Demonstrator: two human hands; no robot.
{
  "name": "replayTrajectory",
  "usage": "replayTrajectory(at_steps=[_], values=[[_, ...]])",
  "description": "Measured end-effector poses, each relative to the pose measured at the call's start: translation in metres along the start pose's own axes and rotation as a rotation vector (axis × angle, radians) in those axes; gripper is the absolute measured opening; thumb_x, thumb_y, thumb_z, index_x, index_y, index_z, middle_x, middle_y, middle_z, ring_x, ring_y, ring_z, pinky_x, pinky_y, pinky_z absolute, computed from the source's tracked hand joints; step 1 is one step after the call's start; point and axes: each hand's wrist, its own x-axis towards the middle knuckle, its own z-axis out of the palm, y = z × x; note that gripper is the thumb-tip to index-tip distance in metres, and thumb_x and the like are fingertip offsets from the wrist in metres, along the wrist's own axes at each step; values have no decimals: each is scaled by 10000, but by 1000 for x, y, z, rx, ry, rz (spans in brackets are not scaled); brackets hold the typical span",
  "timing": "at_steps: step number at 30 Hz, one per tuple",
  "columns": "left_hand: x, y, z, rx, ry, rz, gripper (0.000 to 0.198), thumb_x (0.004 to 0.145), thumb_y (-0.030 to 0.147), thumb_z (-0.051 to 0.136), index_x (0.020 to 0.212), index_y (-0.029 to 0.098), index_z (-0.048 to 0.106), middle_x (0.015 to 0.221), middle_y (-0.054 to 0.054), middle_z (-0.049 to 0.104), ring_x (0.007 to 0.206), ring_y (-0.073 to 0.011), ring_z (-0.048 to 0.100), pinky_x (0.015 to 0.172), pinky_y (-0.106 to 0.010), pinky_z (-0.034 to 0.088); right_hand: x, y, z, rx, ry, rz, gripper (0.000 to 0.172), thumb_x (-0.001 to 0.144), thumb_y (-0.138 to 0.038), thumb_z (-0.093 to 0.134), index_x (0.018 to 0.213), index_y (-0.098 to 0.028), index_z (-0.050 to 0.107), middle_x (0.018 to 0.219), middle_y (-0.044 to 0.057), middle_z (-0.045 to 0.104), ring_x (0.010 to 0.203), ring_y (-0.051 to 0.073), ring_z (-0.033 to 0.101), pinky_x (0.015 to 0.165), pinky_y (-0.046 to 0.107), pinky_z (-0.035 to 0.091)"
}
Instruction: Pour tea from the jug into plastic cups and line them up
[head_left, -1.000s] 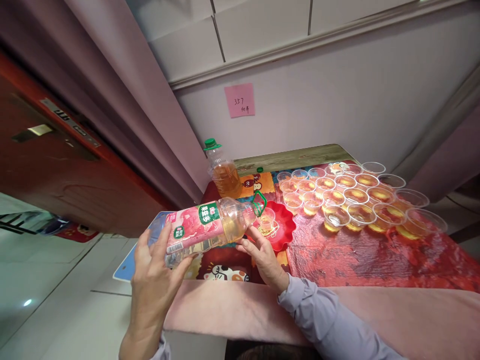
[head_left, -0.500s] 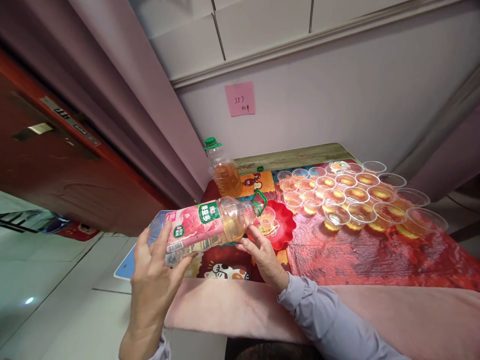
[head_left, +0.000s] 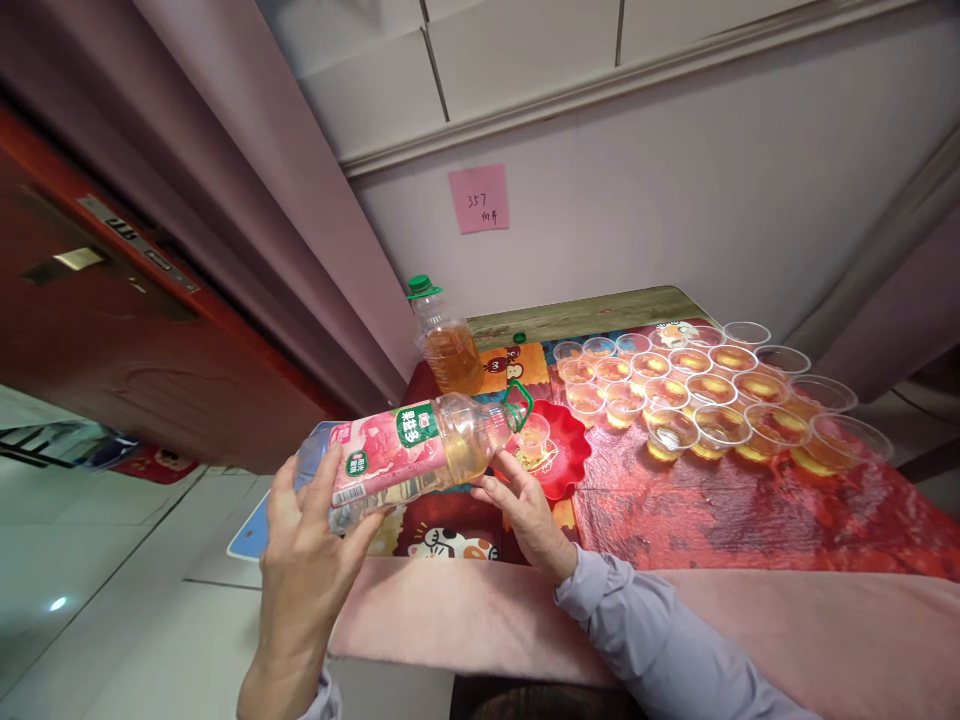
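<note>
My left hand (head_left: 311, 520) grips the lower end of a large clear juice bottle (head_left: 397, 450) with a pink label, held tilted nearly level. My right hand (head_left: 525, 505) supports the bottle's shoulder from below, near the neck. The bottle's mouth, with a green ring handle (head_left: 518, 404), points right over a red scalloped plate (head_left: 574, 470). On that plate stands a clear plastic cup (head_left: 534, 437). Pale yellow juice lies along the bottle's lower side; whether any is flowing out I cannot make out.
Several clear cups (head_left: 720, 425) of yellow juice stand in rows on the red table cover (head_left: 675, 520) at right. A second juice bottle (head_left: 450, 345), green-capped and upright, stands behind. A loose green cap (head_left: 519, 338) lies nearby. A pink cloth (head_left: 487, 615) covers the front edge.
Almost nothing differs. Both hands keep the bottle tilted over the plate, and the view has shifted very slightly.
</note>
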Motion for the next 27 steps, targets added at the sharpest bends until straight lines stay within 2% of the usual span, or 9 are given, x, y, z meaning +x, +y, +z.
replayTrajectory(at_steps=[12, 16, 27], values=[[-4, -9, 6, -91, 15, -51, 832, 897, 632, 794, 1647, 342, 582, 1740, -150, 454, 1488, -463, 563, 1296, -672, 365, 0, -3, 1, -7, -4, -2, 720, 897, -597, 878, 1524, -302, 683, 1594, 94, 655, 1295, 329, 738, 1115, 509, 611], [-5, -9, 7, -129, 23, -65, 830, 881, 597, 826, 1641, 362, 588, 1748, -123, 449, 1537, -455, 516, 1324, -651, 331, 0, -2, 0, -6, 1, 0, 735, 886, -597, 886, 1526, -297, 682, 1606, 94, 645, 1319, 330, 725, 1121, 506, 609], [-3, -6, 4, -60, 21, -11, 811, 934, 578, 787, 1668, 322, 555, 1730, -176, 464, 1526, -464, 536, 1275, -664, 406, 0, -4, 1, -16, 1, -4, 717, 885, -608, 880, 1503, -294, 696, 1588, 82, 661, 1327, 326, 716, 1130, 515, 606]])
